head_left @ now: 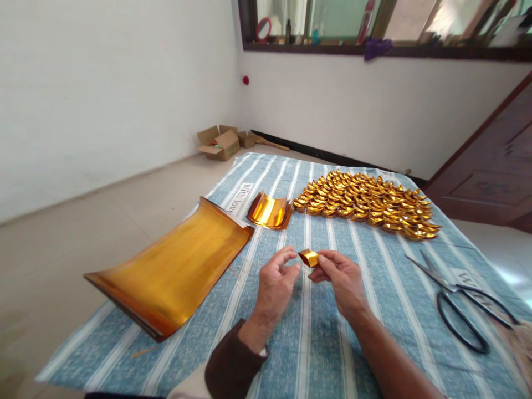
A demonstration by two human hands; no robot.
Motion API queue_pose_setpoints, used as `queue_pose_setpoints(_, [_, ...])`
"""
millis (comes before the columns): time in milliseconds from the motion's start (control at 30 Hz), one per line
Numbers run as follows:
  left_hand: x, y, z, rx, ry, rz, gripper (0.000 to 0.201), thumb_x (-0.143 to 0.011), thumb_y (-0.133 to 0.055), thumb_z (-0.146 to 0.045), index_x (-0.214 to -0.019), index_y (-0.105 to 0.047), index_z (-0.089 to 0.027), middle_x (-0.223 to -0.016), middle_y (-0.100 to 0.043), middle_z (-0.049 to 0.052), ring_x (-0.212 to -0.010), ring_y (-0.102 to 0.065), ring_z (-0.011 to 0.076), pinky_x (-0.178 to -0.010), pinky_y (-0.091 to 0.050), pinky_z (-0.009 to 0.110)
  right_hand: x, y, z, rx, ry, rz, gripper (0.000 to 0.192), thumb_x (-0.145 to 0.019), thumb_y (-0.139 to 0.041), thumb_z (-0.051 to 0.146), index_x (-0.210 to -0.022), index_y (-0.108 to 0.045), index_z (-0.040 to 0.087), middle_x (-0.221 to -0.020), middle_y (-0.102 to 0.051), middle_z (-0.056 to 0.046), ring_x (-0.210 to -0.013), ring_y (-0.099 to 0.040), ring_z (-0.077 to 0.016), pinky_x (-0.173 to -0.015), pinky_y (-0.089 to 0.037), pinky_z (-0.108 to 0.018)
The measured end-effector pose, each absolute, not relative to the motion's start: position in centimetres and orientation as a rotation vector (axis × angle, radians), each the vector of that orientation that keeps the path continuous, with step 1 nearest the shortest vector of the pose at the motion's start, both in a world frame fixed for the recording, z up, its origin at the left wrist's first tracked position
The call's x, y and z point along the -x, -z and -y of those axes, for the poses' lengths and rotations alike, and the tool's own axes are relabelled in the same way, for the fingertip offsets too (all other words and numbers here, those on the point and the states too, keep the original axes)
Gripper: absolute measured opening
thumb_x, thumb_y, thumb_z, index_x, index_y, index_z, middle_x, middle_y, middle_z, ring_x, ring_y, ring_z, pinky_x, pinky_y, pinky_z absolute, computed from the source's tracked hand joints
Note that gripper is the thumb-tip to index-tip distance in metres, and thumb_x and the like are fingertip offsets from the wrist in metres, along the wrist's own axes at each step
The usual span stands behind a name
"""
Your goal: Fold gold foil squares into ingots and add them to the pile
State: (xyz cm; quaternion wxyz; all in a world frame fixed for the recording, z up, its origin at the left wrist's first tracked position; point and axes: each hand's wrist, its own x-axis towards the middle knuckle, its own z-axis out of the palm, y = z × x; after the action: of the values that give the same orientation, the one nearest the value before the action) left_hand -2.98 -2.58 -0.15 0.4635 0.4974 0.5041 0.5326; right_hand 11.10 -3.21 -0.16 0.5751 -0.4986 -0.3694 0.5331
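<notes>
The right hand (343, 277) pinches a small folded gold foil piece (308, 257) between its fingers (322, 261); the left hand (274, 285) has its fingers curled narrow, fingertips just beside the piece, above the blue striped cloth (316, 343); a stack of large gold foil sheets (174, 269) lies to the left, a smaller curled gold stack (269, 210) beyond; a heap of folded gold ingots (368, 204) sits farther back; black scissors (461, 302) rest at right.
</notes>
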Motion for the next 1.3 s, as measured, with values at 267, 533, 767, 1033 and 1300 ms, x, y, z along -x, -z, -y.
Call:
queue_pose_setpoints(267, [2.9,-1.1,3.0,-0.856,-1.044,-0.901,0.024,-0.069,-0.073,-0.020,-0.092,-0.075,-0.014,-0.099,-0.074,0.009,-0.092,-0.066,0.0204,-0.083,-0.049,0.031,-10.7,1.1,3.9,1.227,-0.691,1.287,0.020,-0.086,-0.060,0.035,-0.095,-0.068,0.019,-0.083,-0.074,-0.004,-0.067,-0.070,-0.0168,-0.064,-0.059,-0.030])
queue_pose_setpoints(533, [3.3,-0.6,2.5,-0.558,-0.972,-0.681,0.024,-0.065,-0.079,-0.017,-0.088,-0.075,-0.011,-0.092,-0.072,0.009,-0.085,-0.065,0.0150,-0.083,-0.049,0.027,-10.3,0.8,4.6,1.112,-0.242,1.639,0.019,-0.092,-0.052,0.025,-0.101,-0.068,0.020,-0.089,-0.075,-0.006,-0.079,-0.072,-0.0178,-0.071,-0.058,-0.028])
queue_pose_setpoints(767, [3.2,-0.6,2.5,-0.506,-0.960,-0.597,0.022,-0.066,-0.080,-0.018,-0.087,-0.075,-0.011,-0.088,-0.073,0.009,-0.081,-0.066,0.0143,-0.079,-0.050,0.023,-10.4,0.7,4.7,1.094,-0.212,1.673,0.024,-0.092,-0.056,0.027,-0.113,-0.064,0.021,-0.092,-0.074,-0.006,-0.082,-0.072,-0.0185,-0.073,-0.058,-0.029])
queue_pose_setpoints(1033, [3.3,-0.5,2.5,-0.512,-0.948,-0.581,0.026,-0.065,-0.080,-0.016,-0.090,-0.075,-0.011,-0.096,-0.073,0.010,-0.089,-0.066,0.0165,-0.086,-0.050,0.025,-10.3,0.0,4.8,1.015,-0.171,1.686,0.021,-0.092,-0.056,0.020,-0.110,-0.066,0.020,-0.091,-0.074,-0.006,-0.080,-0.070,-0.0168,-0.073,-0.057,-0.028])
queue_pose_setpoints(1300, [3.3,-0.1,2.4,-0.463,-0.979,-0.587,0.020,-0.077,-0.071,-0.022,-0.092,-0.074,-0.010,-0.103,-0.072,0.012,-0.093,-0.066,0.0188,-0.082,-0.052,0.026,-10.3,-0.4,4.9,0.992,-0.243,1.696,0.021,-0.091,-0.054,0.015,-0.106,-0.069,0.020,-0.091,-0.073,-0.006,-0.082,-0.069,-0.0168,-0.073,-0.057,-0.028])
